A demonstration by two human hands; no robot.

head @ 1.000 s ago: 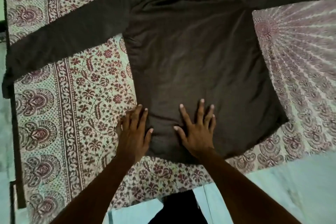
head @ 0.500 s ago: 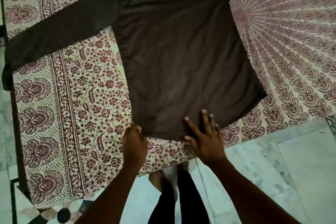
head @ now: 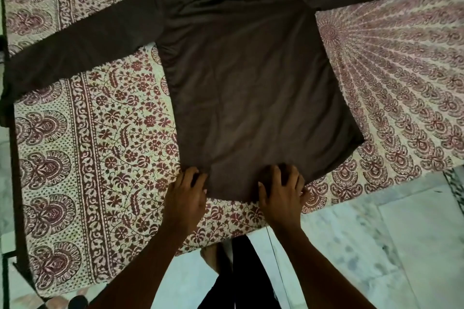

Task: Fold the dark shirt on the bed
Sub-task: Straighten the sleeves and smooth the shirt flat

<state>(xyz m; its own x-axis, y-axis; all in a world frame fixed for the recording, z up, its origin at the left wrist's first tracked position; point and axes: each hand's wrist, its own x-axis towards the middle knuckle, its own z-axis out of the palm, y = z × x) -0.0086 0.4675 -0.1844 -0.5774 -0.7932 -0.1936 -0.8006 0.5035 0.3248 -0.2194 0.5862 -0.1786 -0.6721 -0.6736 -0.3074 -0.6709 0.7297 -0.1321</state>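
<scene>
We find the dark shirt (head: 251, 78) laid flat on the patterned bedspread (head: 105, 138), both sleeves spread outward, its hem at the near edge of the bed. A second ago both hands lay flat with fingers spread on the lower cloth; now they have drawn back to the hem itself. The left hand (head: 187, 198) sits at the near-left corner with fingers curled, apparently pinching the edge. The right hand (head: 282, 195) rests further along the hem with fingers bent over the cloth; we cannot tell whether it has a firm hold or merely presses. The body of the shirt shows few creases. We judge the smoothing step finished and the first fold about to begin, most likely by lifting the hem toward the collar. No fold has yet been made. Below the bed we note a tiled floor (head: 401, 246).
</scene>
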